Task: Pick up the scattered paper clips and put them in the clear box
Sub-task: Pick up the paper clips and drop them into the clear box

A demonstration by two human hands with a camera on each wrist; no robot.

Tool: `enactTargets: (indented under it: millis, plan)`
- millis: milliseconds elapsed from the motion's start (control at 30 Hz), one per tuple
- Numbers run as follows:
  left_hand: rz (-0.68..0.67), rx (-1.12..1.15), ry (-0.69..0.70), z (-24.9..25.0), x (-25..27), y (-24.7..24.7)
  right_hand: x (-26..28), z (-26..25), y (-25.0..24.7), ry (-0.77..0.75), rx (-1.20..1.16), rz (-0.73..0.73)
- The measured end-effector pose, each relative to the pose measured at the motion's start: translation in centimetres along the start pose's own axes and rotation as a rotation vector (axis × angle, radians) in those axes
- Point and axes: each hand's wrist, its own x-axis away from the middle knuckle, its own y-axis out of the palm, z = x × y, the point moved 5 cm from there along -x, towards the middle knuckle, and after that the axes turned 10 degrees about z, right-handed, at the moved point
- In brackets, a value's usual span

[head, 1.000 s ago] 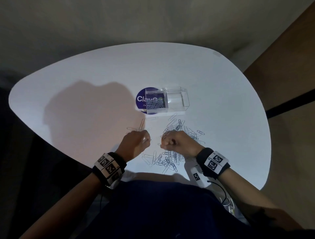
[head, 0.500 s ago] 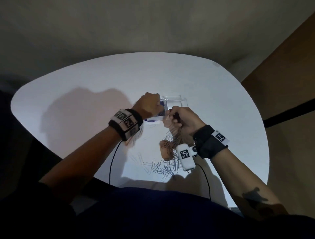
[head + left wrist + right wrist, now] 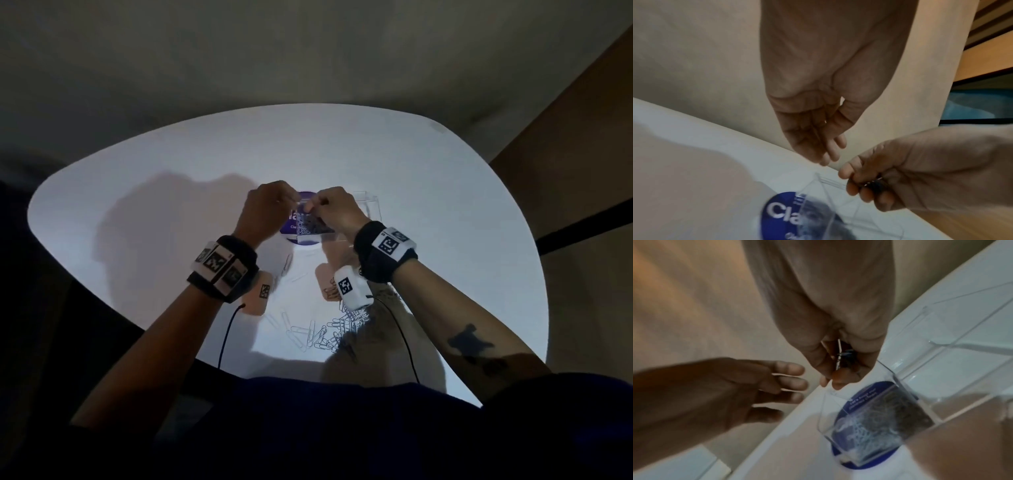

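The clear box (image 3: 370,219) stands mid-table with a heap of paper clips (image 3: 869,423) in its left compartment. My left hand (image 3: 291,202) hovers over the box's left end with its fingers straight and slightly spread (image 3: 795,381), and I see nothing held in it. My right hand (image 3: 310,209) is just beside it above the same end. Its curled fingers pinch a small bunch of paper clips (image 3: 844,356), which also shows in the left wrist view (image 3: 875,181). Several loose paper clips (image 3: 325,334) lie scattered near the table's front edge, partly under my right forearm.
A round blue sticker (image 3: 305,241) lies under the box's left end on the white rounded table (image 3: 137,205). The box's right compartment (image 3: 962,331) looks empty. A wooden panel (image 3: 582,171) stands to the right, and thin cables (image 3: 226,332) hang from both wrists.
Both hands rose from the clip pile to the box. The left hand, a fist half a second ago, now has its fingers straight. The right hand still holds clips.
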Motion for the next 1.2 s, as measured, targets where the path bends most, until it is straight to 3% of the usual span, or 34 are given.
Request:
enactTargets:
  millis: [67, 167, 300, 433, 533, 633, 733, 867, 967, 1100, 1200]
  plan:
    - [0.022, 0.033, -0.035, -1.0, 1.2, -0.7, 0.0, -0.3, 1.0, -0.093, 0.124, -0.037]
    - [0.038, 0.01, 0.018, -1.8, 3.3, -1.3, 0.6, -0.3, 1.9, -0.188, 0.273, -0.104]
    - [0.041, -0.056, 0.062, -3.4, 5.2, -0.6, 1.6, 0.1, 1.9, -0.228, 0.284, -0.144]
    - [-0.019, -0.17, 0.002, -5.6, 6.3, 0.3, 3.1, -0.7, 0.1, -0.297, 0.186, -0.027]
    - [-0.146, -0.282, -0.016, -6.5, 7.2, 1.3, 4.8, 0.2, -1.9, -0.333, 0.09, 0.1]
    - [-0.287, -0.362, 0.098, -5.6, 8.6, 2.9, 6.3, 3.2, -4.0, -0.327, 0.145, 0.163]
    - [-0.381, -0.373, 0.211, -4.0, 10.0, 5.1, 7.5, 6.9, -5.0, -0.292, 0.268, 0.096]
    - [-0.316, -0.354, 0.421, -1.3, 10.9, 8.1, 9.1, 10.6, -5.7, -0.225, 0.45, 0.038]
    - [-0.338, -0.446, 0.506, -0.3, 11.1, 10.3, 10.3, 11.9, -5.9, -0.192, 0.42, 0.067]
    - [-0.287, -0.398, 0.48, -0.7, 10.8, 10.7, 11.9, 12.3, -5.1, -0.22, 0.492, -0.034]
    - [-0.312, -0.278, 0.353, -2.0, 10.0, 9.9, 12.5, 12.9, -5.1, -0.254, 0.427, 0.033]
